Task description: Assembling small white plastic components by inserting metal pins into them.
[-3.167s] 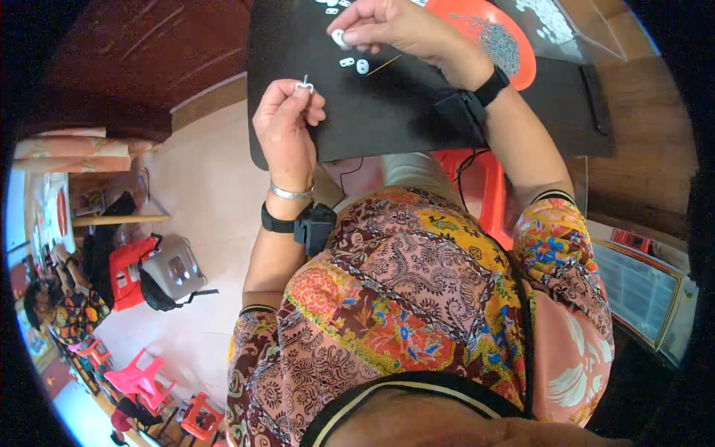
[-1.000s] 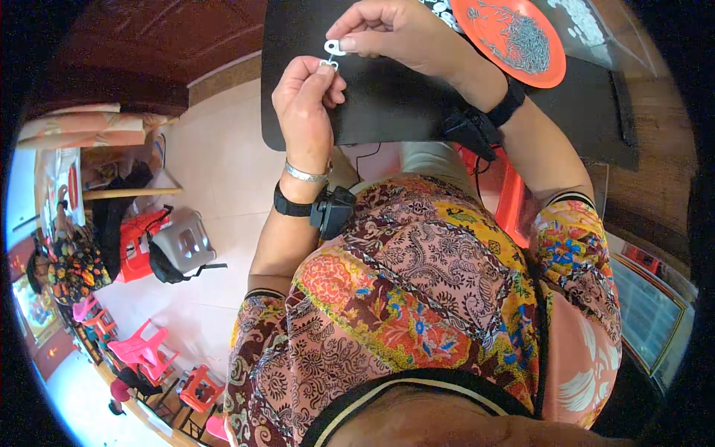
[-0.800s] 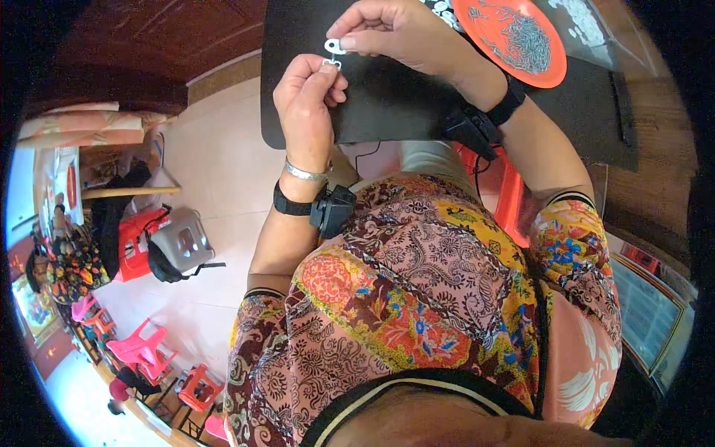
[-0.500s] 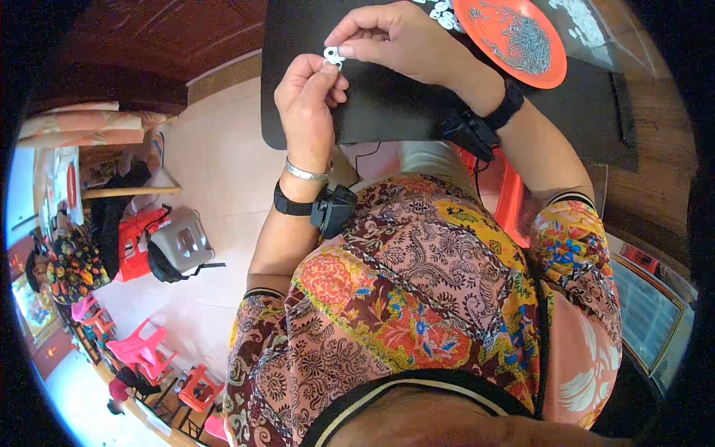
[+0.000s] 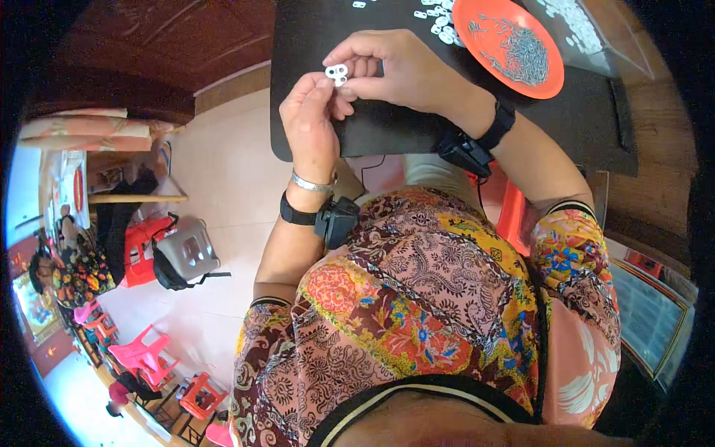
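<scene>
A small white plastic part with two holes (image 5: 337, 73) is pinched between both my hands, just above the near edge of a black mat (image 5: 387, 134). My left hand (image 5: 309, 123) grips it from below with thumb and fingertips. My right hand (image 5: 398, 71) holds it from the right side. Both wrists wear black bands with small devices; the left also has a silver bangle. An orange round plate (image 5: 491, 67) with a pile of small metal pins sits at the mat's far right. More white parts (image 5: 439, 15) lie loose by the plate.
A clear tray of white parts (image 5: 588, 30) lies at the top right on the mat. A red plastic chair (image 5: 514, 212) is under me. On the tiled floor to my left stand a grey stool (image 5: 186, 253) and pink and red plastic chairs (image 5: 138, 354).
My left hand rose from the mat's near edge to meet my right hand, which left the loose white parts. Both hands now hold one white part together and have shifted slightly.
</scene>
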A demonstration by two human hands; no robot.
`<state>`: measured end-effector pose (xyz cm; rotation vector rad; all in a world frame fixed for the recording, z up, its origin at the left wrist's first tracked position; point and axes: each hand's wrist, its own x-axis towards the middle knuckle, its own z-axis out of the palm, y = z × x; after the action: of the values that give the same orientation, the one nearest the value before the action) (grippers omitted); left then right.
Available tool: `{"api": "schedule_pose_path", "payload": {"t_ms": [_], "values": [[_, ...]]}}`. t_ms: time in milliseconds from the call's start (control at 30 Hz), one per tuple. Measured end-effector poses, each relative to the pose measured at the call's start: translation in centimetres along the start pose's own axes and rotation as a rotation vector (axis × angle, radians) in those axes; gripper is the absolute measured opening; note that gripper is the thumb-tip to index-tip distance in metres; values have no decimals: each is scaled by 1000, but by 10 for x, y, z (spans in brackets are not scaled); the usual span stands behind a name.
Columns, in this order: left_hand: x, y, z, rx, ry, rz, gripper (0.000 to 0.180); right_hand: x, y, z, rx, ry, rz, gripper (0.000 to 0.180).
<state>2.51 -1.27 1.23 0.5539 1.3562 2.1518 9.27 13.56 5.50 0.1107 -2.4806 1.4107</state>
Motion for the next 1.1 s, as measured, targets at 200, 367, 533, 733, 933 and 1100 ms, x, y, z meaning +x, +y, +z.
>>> {"api": "schedule_pose_path", "payload": {"t_ms": [200, 367, 533, 733, 933, 1100], "values": [[2, 3, 1, -63, -23, 16, 20, 3, -2, 0, 3, -13, -38, 26], [5, -2, -1, -62, -9, 20, 19, 5, -3, 1, -50, 12, -99, 20], [7, -1, 1, 0, -13, -13, 20, 5, 3, 7, -369, 133, -257, 30], [6, 0, 3, -94, -41, 22, 19, 3, 1, 4, -394, 100, -261, 29], [7, -1, 0, -133, -81, 14, 18, 2, -3, 3, -400, 98, -256, 29], [3, 0, 2, -99, -42, -5, 17, 0, -2, 4, -423, 100, -279, 28]]}}
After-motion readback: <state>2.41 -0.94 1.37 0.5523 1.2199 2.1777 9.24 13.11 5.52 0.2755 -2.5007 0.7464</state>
